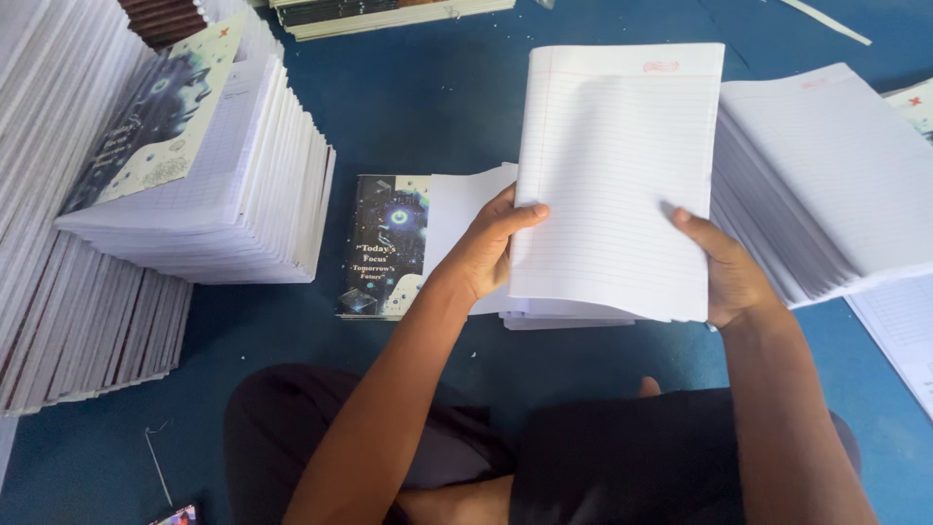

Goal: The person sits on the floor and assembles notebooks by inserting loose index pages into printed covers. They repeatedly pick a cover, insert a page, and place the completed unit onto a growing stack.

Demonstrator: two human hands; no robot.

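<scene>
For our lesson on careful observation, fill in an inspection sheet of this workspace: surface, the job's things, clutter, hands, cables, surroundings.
Surface: blue floor covering, with small white paper specks near the knees.
Job's things: sheaf of white lined paper sheets, held up by both sides; dark printed notebook cover lying flat beneath, to the left.
Clutter: thin thread-like scrap at lower left; a small dark object at the bottom edge, too cropped to tell.
Hands: left hand grips the sheaf's left edge; right hand grips its right edge.
Cables: nothing seen.
Surroundings: slanted stack of bound white notebooks at left; stack of loose lined sheets at right; more stacks along the top edge.
</scene>
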